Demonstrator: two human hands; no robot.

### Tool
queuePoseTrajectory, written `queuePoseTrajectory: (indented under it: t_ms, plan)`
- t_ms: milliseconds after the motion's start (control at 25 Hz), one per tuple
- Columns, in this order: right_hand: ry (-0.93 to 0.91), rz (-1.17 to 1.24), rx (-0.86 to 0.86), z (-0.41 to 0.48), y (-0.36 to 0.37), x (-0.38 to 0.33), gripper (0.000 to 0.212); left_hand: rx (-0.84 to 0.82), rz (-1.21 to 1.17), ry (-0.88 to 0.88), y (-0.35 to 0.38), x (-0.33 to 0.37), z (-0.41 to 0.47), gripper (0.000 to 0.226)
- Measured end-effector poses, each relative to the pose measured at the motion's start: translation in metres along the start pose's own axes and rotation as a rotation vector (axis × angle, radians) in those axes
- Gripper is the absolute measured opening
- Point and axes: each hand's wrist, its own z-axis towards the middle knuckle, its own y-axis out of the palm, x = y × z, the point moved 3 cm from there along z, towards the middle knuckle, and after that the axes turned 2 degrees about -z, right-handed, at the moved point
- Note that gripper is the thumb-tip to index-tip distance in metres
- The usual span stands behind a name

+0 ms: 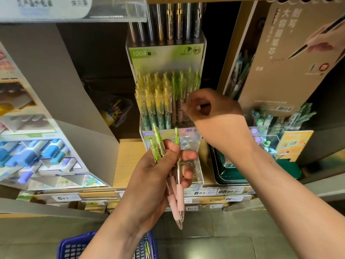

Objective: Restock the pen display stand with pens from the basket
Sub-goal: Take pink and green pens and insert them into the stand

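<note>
Left hand [149, 184] around several pens [180, 198]

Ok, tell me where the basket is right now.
The blue basket sits at the bottom edge of the head view, left of centre, beneath the left hand that holds a bunch of pens; that arm crosses over it.

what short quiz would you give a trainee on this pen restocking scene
1. True or false: the left hand holds several clear pens with green tops and pink grips.
2. Where is the blue plastic basket? A on the shelf; B low, beneath the arms; C atop the stand.
3. Fill in: the front-left pens in the clear acrylic display stand have ___ tops.
Key: 1 true; 2 B; 3 yellow.
</note>
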Motion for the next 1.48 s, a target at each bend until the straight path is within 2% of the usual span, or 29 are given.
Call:
queuePoseTrajectory:
  t_ms: [80,240,400,680,840,960,1120,1240,1360,1480]
  plan:
    - [-0.032,0.020,0.023,0.008,0.000,-0.004,0.020,-0.001,-0.005,-0.002,0.001,-0.002,0.000,0.023]
    - [-0.119,-0.043,0.088,0.020,0.003,-0.012,0.012,-0.017,-0.009,-0.004,0.001,-0.005,-0.001,0.022]
    - [-0.136,-0.084,0.117,0.024,0.003,-0.014,0.011,-0.002,-0.004,0.001,-0.002,-0.004,-0.002,0.023]
    - [-0.161,-0.206,0.033,0.030,0.001,-0.018,0.012,0.003,-0.018,-0.014,-0.006,-0.005,-0.002,0.028]
    - [-0.085,-0.265,-0.051,0.031,0.000,-0.023,0.015,0.012,-0.031,-0.019,-0.009,-0.006,-0.002,0.034]
    - [0.000,-0.380,-0.174,0.023,-0.004,-0.028,0.028,0.005,-0.025,-0.008,-0.008,-0.006,-0.002,0.031]
    - [0.172,-0.162,-0.521,-0.020,-0.009,-0.029,0.054,-0.016,-0.016,0.024,-0.006,-0.002,0.002,0.024]
    - [0.199,0.025,-0.709,-0.038,-0.008,-0.028,0.046,-0.055,0.005,0.044,-0.005,0.000,0.004,0.025]
    - [0.202,0.051,-0.697,-0.035,-0.005,-0.023,0.042,-0.050,0.007,0.015,-0.005,-0.003,0.001,0.030]
    - [0.273,0.181,-0.514,-0.027,-0.008,-0.020,0.027,-0.049,0.022,-0.029,-0.004,-0.004,-0.002,0.034]
